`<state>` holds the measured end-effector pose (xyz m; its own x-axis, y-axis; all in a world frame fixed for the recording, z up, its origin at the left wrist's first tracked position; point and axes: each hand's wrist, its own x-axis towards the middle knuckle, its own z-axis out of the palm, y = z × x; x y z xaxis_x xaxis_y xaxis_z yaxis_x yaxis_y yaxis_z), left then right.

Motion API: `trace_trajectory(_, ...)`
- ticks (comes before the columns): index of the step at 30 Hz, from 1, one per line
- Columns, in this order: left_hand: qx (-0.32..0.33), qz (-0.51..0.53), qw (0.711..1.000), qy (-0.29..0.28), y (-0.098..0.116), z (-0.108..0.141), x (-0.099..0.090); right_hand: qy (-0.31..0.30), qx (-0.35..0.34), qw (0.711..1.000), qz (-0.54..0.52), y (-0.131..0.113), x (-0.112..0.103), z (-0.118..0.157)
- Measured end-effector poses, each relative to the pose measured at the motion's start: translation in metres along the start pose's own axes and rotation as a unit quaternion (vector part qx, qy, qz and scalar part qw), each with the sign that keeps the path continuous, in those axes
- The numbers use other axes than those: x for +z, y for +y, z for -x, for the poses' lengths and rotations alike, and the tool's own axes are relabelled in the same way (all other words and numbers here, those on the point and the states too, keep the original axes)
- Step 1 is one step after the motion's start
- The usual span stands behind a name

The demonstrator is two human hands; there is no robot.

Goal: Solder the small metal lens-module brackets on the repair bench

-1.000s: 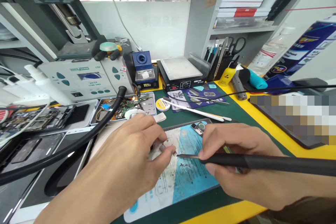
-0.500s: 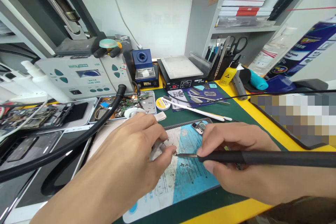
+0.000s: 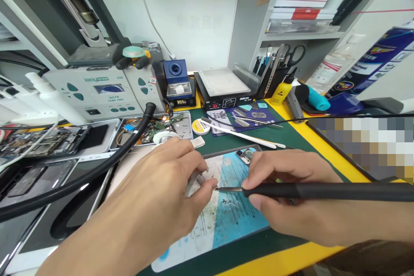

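My right hand (image 3: 284,207) grips a black-handled soldering iron (image 3: 300,190) like a pen. The iron lies nearly level, its pointed tip at the thumb of my left hand (image 3: 168,181). The left thumb and fingers are bent close together around something small; a dark speck shows by the thumb tip, too small to name. Both hands are over a worn white-and-blue work pad (image 3: 239,217). Dark bits (image 3: 229,202) lie on the pad between the hands. A small camera-like part (image 3: 245,155) rests at its back edge, and something greenish is partly hidden behind the right fingers.
A thick black hose (image 3: 129,148) crosses the left side, above opened devices and a tray of circuit boards (image 3: 176,125). Behind stand a rework station (image 3: 106,95), a soldering station (image 3: 179,101) and a hot plate (image 3: 226,84). A white brush-like stick (image 3: 246,136) lies beyond the pad.
The soldering iron's handle and my right hand have shifted slightly up and to the left. The tip stays by my left thumb, and the left hand holds its place.
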<state>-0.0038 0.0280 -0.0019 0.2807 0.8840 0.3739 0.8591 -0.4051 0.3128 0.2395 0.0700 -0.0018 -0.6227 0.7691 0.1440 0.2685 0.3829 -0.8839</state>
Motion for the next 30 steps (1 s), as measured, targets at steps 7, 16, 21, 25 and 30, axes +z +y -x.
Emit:
trace_trajectory(7,-0.007,0.004,1.0,-0.004,0.0,0.0004,-0.0006,-0.004,0.008,1.0,-0.009,-0.0006,-0.0005,0.001)
trace_trajectory(16,-0.003,0.006,1.0,-0.003,-0.0001,-0.0002,-0.0002,0.006,0.031,0.999,-0.005,-0.0026,0.0014,0.002)
trace_trajectory(21,0.002,0.007,1.0,0.0,0.0001,-0.0018,0.0001,0.012,0.017,1.0,-0.001,-0.0025,0.0028,0.0043)
trace_trajectory(25,0.0,0.008,1.0,-0.001,-0.0006,0.0,-0.0005,0.015,0.006,1.0,0.005,-0.0005,0.0024,0.0037)
trace_trajectory(30,-0.003,0.012,1.0,-0.004,-0.0016,0.0014,0.001,0.01,0.004,1.0,0.008,0.0009,0.0029,0.0032)
